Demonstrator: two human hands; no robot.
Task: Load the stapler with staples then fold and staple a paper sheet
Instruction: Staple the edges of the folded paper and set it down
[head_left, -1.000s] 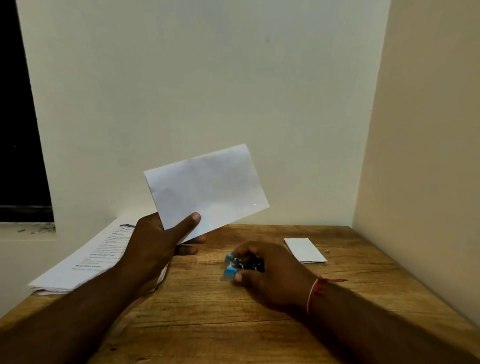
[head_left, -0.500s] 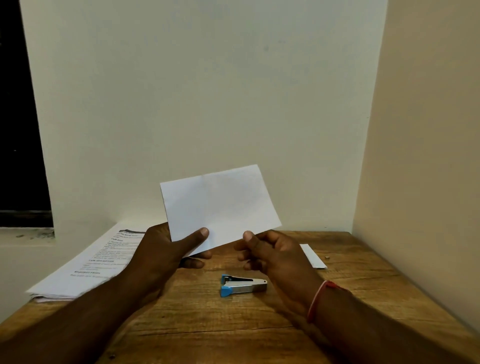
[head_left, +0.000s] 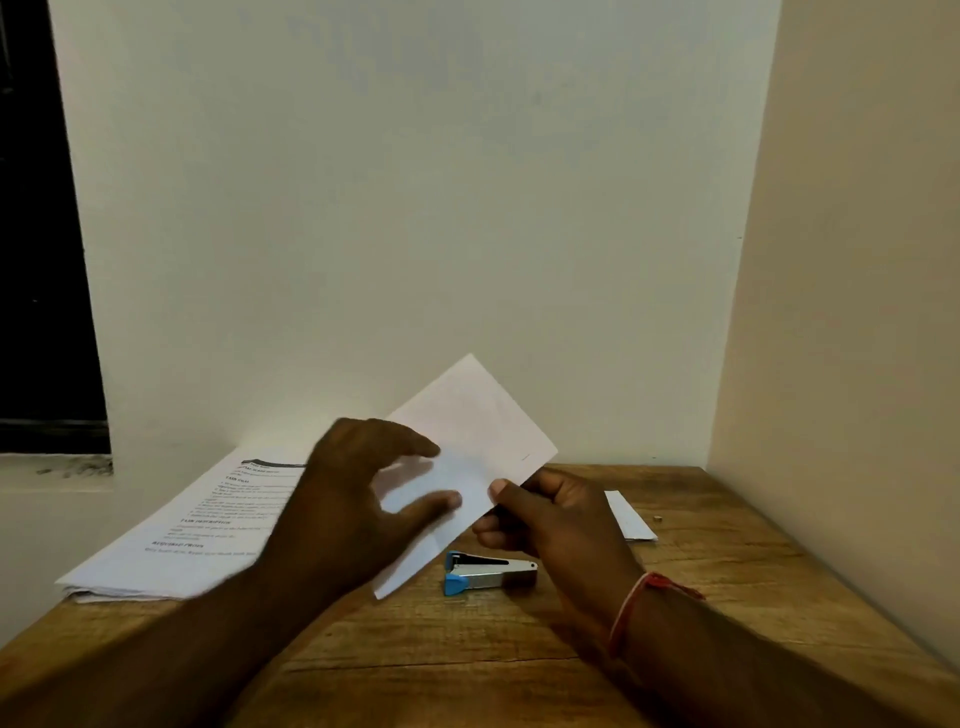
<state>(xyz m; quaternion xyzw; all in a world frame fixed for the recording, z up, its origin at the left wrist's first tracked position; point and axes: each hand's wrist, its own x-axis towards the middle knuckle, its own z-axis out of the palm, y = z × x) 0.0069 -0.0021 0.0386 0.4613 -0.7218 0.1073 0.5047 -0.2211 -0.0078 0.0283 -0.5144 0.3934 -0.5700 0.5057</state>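
Right hand (head_left: 550, 525) is pinching the folded paper sheet (head_left: 470, 447) at its right edge, with the thumb on the near face and the other fingers curling behind. Sheet is hanging in the air between the 2 hands, tilted: 1 corner is pointing up toward the wall, and the opposite corner is pointing down just left of the stapler (head_left: 491, 571). A short dark mark is showing near the sheet's right edge, above the right thumb, but it's too small to identify.

Left hand (head_left: 363, 499) is motion-blurred, with fingers spread and fairly straight, not clenching. Its thumb and forefinger tips are lying over the sheet's near face, but I can't tell if they're touching it.

Stapler, blue end facing left, is lying flat on the counter (head_left: 467, 649) just below the right hand's knuckles, apart from both hands. Stack of printed pages (head_left: 197, 535) is sitting left of the left hand. Small folded white slip (head_left: 631, 519) is lying right of the right hand, with a tiny object (head_left: 658, 518) just beyond it. Red thread band (head_left: 631, 608) is circling the right wrist.
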